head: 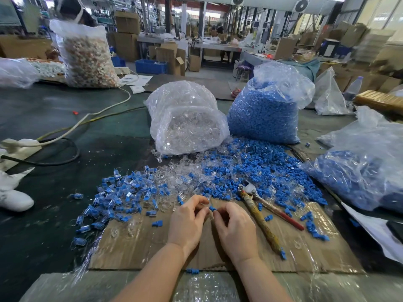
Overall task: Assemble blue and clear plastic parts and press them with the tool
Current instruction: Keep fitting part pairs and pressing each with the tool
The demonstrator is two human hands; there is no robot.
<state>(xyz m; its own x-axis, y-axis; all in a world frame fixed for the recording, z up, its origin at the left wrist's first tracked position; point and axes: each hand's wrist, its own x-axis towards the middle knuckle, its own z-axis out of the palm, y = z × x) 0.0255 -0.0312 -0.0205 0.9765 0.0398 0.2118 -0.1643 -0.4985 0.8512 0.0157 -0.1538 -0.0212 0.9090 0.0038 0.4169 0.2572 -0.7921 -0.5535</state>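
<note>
— What lies beyond the dark green worktable (65, 118)?
— A long factory hall. Stacked cardboard boxes (127, 35) stand behind it, a blue crate (151, 66) on the floor beside them.
— And above?
— Round fans (302, 5) up high; daylit windows (379, 12) far right of the boxes.
</note>
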